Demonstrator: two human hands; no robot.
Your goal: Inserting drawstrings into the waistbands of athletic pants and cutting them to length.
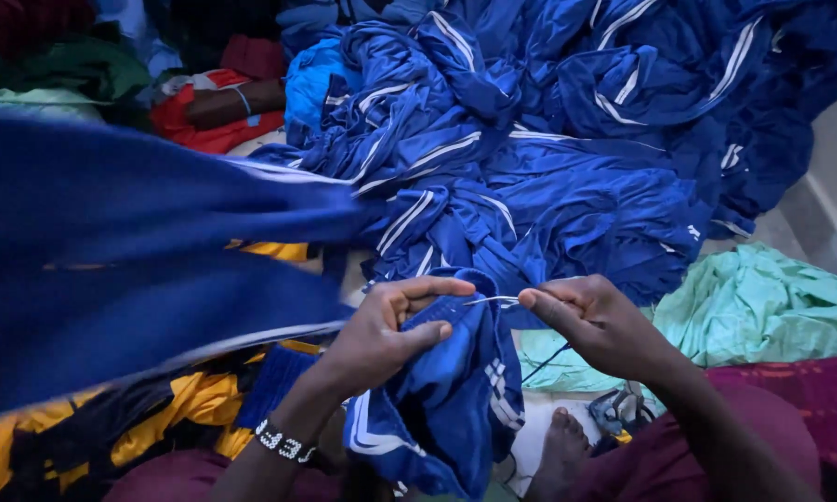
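Left of the frame: a broad blue cloth (112, 251), blurred, fills the left half from the upper left toward the centre, with a pale stripe along its lower edge. Below it, lower left, lies yellow and dark fabric (158, 418). Upper left shows a red cloth (204, 125) with another person's forearm (237, 100) resting across it.

Centre: the left hand (386, 339), with a beaded band on the wrist, holds a blue garment with white stripes (451, 400) at lower centre. Its fingers (428, 288) are pressed together on the bunched top edge, thumb clamped against the cloth. The garment hangs down from this grip between the two hands. Behind, across upper centre and right, lies a large pile of blue striped garments (548, 158).

Right of centre: the right hand (595, 325) sits just beside the garment's top edge. Its fingers (539, 302) pinch a thin pale thread (491, 299) running to the left hand's grip. A bare foot (558, 451) shows at lower centre. Far right lies a pale green cloth (771, 302), with maroon fabric (799, 395) below it.
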